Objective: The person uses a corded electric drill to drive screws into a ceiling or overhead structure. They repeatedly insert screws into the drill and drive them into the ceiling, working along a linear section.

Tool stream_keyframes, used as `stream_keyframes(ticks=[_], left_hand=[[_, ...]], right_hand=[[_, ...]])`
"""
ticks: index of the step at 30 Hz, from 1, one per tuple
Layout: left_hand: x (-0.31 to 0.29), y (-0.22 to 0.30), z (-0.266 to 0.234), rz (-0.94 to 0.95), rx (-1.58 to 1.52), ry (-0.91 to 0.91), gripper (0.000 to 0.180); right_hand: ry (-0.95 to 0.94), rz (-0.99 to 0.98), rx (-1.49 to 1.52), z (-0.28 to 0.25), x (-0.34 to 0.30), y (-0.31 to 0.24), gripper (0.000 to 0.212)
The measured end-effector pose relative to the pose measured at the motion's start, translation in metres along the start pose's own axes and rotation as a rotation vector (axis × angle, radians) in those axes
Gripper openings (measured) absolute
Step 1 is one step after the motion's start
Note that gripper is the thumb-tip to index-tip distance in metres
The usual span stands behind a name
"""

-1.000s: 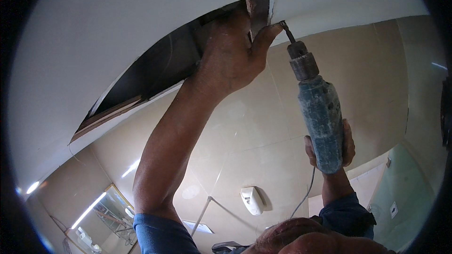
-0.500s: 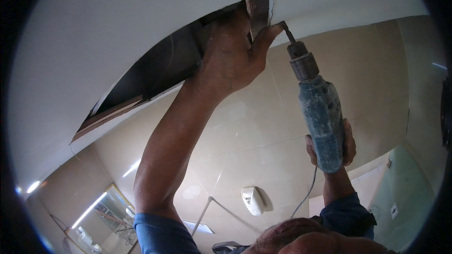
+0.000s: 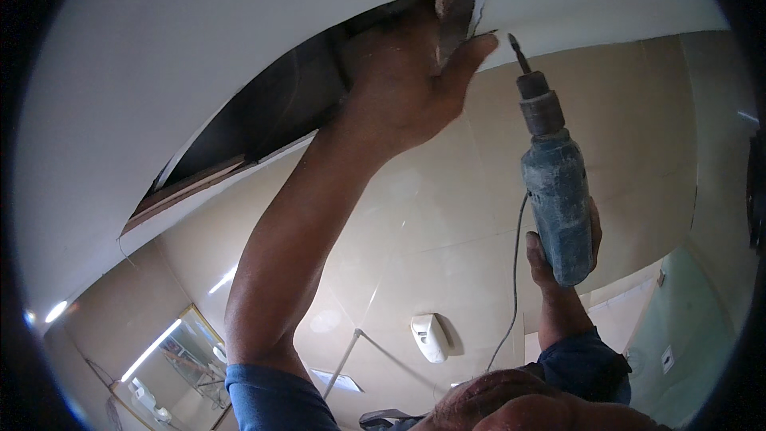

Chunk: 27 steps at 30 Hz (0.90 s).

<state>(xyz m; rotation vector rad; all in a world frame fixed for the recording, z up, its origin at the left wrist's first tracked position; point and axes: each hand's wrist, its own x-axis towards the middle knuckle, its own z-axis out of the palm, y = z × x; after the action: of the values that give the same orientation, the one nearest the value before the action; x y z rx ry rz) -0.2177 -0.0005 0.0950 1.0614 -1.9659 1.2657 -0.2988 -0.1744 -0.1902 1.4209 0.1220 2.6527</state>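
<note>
My right hand [image 3: 542, 259] grips a worn blue-grey power drill [image 3: 557, 207] from below, its chuck and pointed bit [image 3: 517, 52] aimed upward. The bit's tip is a short gap to the right of my left thumb. My left hand [image 3: 407, 104] reaches up into a dark opening [image 3: 275, 104] cut in the white ceiling panel [image 3: 199, 40]. Its thumb stretches along the panel's underside past the opening's right end, while the other fingers are hidden inside. Beside them a brown wooden strip [image 3: 456, 9] shows. A thin dark sliver by the thumb tip is too small to name.
A grey cord [image 3: 515, 295] hangs from the drill. Beige wall panels [image 3: 431, 215] carry a white dispenser [image 3: 431, 338]. To the lower left is a framed mirror [image 3: 187, 359] beside a lit tube. A pale green door panel [image 3: 686, 327] stands at the right.
The drill has moved right and slightly toward the wall, so its bit is apart from my left thumb. My left hand has shifted a little right, and the cord now hangs beside the drill.
</note>
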Motion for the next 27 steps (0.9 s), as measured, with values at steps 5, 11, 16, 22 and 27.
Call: stream_keyframes(ticks=[5,11,16,22,27], left_hand=[[0.002,0.004,0.009,-0.018,-0.064,0.098,0.033],[0.001,0.005,0.009,0.119,0.029,0.182,0.043],[-0.004,0.0,0.008,-0.128,0.044,-0.04,0.054],[-0.04,-0.017,-0.007,0.015,0.033,0.185,0.047],[-0.118,-0.013,-0.038,-0.201,0.08,0.018,0.048]], right_hand=[[0.095,0.361,0.211,0.017,-0.046,0.009,0.09],[-0.007,0.584,0.413,0.02,-0.093,0.004,0.085],[-0.19,0.629,0.609,0.022,-0.118,-0.01,0.081],[-0.219,0.85,1.068,0.045,-0.12,-0.029,0.076],[-0.102,1.082,1.348,0.069,-0.118,-0.043,0.067]])
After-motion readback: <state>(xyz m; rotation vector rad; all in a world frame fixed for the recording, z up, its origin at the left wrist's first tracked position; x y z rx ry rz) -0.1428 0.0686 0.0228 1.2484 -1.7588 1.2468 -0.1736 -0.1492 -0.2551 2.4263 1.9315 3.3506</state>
